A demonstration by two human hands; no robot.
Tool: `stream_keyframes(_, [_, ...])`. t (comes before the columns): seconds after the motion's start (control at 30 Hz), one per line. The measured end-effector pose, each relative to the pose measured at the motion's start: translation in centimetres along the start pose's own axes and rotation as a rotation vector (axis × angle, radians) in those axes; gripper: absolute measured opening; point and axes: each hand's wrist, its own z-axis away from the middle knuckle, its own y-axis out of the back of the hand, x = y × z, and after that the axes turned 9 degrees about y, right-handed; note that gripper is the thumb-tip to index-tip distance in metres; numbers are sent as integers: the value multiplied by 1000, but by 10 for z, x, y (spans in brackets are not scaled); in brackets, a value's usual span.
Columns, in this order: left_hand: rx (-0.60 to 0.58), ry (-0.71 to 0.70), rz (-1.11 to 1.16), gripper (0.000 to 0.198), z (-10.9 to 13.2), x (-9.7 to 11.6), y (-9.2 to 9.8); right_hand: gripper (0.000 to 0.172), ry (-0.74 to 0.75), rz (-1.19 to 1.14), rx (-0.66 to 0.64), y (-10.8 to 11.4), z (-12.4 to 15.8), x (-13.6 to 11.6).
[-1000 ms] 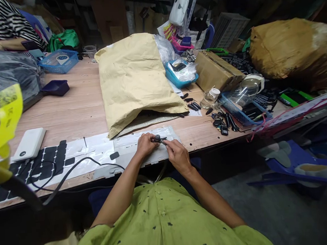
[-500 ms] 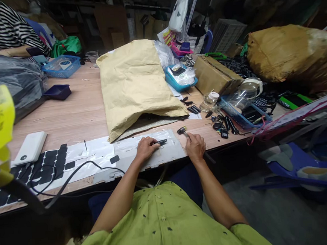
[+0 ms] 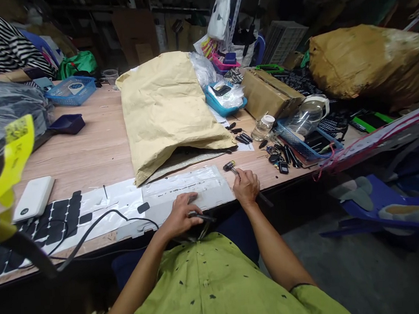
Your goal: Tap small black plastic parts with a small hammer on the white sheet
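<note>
My left hand (image 3: pixel 180 216), pinching a black stick (image 3: pixel 208 218), has come nearer my shirt (image 3: pixel 214 282); my right hand (image 3: pixel 247 185) still grips the hammer (image 3: pixel 228 165).

On the tabletop (image 3: pixel 99 136), a sack (image 3: pixel 171 111) lies behind a board (image 3: pixel 215 190); a power bank (image 3: pixel 34 197) sits left, a jar (image 3: pixel 261 128) before a box (image 3: pixel 268 94). A hammer (image 3: pixel 228 165) is right of the board.

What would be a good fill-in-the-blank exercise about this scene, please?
The left hand holds a slim dark object, while the hammer is in the ____ hand.
The shirt is mainly ____.
The hanging tag is ____.
In the picture, the paper sack is to the ____ of the cardboard box.

Missing words: right; green; yellow; left
</note>
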Motion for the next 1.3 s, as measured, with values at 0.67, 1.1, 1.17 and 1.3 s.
stream_keyframes(0.67, [508, 558, 147, 28, -135, 18, 51, 31, 28, 9, 57, -9, 3, 1])
stream_keyframes(1.1, [566, 686, 205, 16, -159, -1, 59, 29, 55, 62, 99, -11, 7, -8])
stream_keyframes(1.17, [521, 577, 319, 16, -141, -8, 50, 29, 50, 68, 91, -10, 7, -9])
stream_keyframes(1.3, [380, 419, 455, 23, -98, -10, 31, 30, 37, 67, 57, -7, 5, -9])
